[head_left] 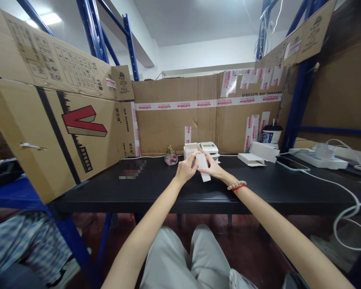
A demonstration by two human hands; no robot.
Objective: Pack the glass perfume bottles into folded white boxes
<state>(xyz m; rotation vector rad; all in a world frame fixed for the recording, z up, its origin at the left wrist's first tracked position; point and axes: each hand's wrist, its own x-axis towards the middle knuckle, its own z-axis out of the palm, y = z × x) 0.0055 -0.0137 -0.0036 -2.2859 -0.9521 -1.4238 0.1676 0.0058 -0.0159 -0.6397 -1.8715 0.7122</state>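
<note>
A small white box (203, 162) with an end flap hanging down is held up above the table between both hands. My left hand (186, 168) pinches its left side near the top. My right hand (214, 166), with a beaded bracelet and a red string at the wrist, grips its right side. Just behind the hands are an open white carton (191, 147) and another white box (209, 147), both partly hidden. To the left of my left hand stands a glass perfume bottle (171, 156) with pink in it and a gold top.
An open white box (254, 155) lies on the black table (156, 190) at right, beside a phone (292, 163) on a cable. A lidded cup (271, 133) and a power strip (321, 158) are farther right. Cardboard walls (174, 120) enclose the back and left.
</note>
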